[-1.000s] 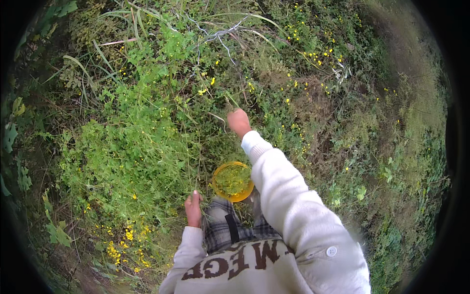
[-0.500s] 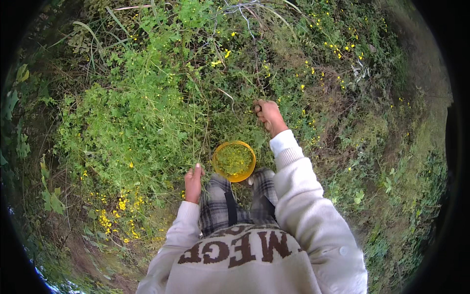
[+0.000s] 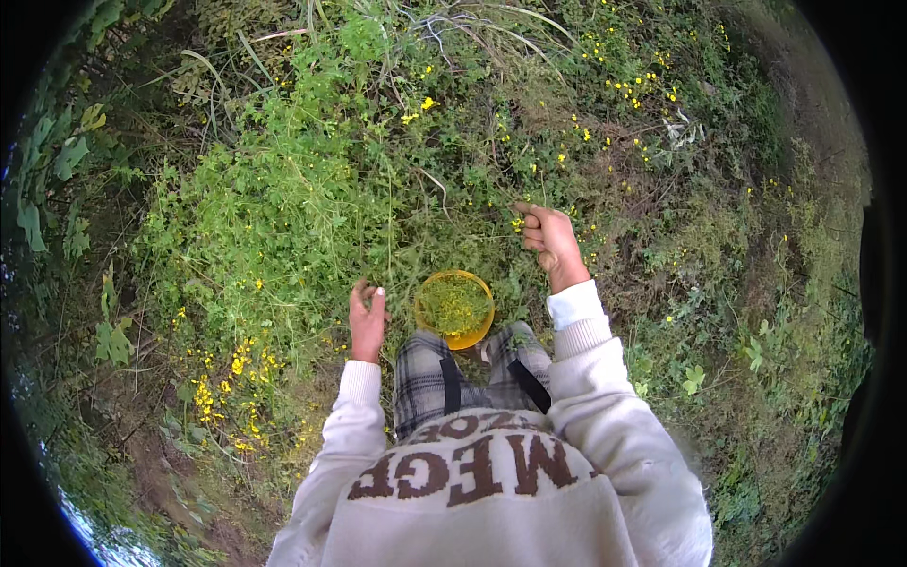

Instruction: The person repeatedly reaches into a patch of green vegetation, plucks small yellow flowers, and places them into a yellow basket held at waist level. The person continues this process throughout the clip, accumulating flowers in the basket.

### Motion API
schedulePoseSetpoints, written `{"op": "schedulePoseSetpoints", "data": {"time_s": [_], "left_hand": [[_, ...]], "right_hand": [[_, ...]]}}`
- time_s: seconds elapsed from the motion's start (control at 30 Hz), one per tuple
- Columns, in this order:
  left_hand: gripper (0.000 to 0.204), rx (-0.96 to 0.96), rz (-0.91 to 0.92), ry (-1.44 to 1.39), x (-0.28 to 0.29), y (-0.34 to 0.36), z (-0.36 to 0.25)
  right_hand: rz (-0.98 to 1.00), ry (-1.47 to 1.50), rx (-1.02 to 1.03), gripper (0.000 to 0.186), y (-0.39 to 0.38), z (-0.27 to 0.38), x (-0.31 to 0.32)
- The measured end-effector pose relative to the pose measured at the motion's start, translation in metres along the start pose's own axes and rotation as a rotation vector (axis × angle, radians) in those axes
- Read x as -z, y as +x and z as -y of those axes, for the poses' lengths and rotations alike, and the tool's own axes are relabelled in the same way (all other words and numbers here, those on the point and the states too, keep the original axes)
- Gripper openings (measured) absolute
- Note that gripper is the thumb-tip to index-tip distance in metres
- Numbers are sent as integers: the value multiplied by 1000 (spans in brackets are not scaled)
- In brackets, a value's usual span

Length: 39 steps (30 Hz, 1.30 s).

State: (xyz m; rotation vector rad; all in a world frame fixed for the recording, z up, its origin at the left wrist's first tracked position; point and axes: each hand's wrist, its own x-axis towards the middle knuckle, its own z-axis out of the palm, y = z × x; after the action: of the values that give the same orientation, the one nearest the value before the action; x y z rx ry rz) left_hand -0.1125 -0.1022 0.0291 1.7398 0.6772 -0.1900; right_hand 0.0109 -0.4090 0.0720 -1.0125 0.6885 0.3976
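Note:
A yellow round bowl point(image 3: 417, 317), filled with small green and yellow sprigs, sits at my knees among the plants. To its left, my left hand point(image 3: 367, 319) is raised over the green foliage with thumb and fingers apart, and I see nothing held in it. Beyond the bowl and to its right, my right hand point(image 3: 553, 242) is closed, fingers curled and forefinger tip pointing left. Whatever sits in its pinch is too small to make out. Small yellow flowers point(image 3: 517, 225) show close beside that hand.
Dense leafy green plants point(image 3: 283, 203) spread ahead and left. Yellow blossoms point(image 3: 203, 397) cluster at the lower left, others point(image 3: 635, 93) at the upper right. Dry bare twigs point(image 3: 430, 28) arch at the far side. Broad leaves point(image 3: 71, 156) hang along the left rim.
My right hand has moved right, away from the bowl. My left hand has risen slightly and its pinch has opened. The view has shifted a little.

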Motion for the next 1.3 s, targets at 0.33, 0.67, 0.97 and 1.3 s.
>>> {"op": "schedulePoseSetpoints", "data": {"time_s": [0.33, 0.67, 0.97, 1.3], "left_hand": [[20, -365, -79, 96, -47, -70, -64], [24, -629, 564, -29, -153, -183, -209], [40, -828, 1123, 350, -239, -172, -289], [32, -214, 1319, 349, -309, -165, -255]], "right_hand": [[75, 306, 337, 39, -95, 96, 118], [267, 855, 815, 37, -205, 157, 201], [515, 792, 672, 40, -218, 147, 179], [289, 837, 577, 38, -177, 123, 181]]}}
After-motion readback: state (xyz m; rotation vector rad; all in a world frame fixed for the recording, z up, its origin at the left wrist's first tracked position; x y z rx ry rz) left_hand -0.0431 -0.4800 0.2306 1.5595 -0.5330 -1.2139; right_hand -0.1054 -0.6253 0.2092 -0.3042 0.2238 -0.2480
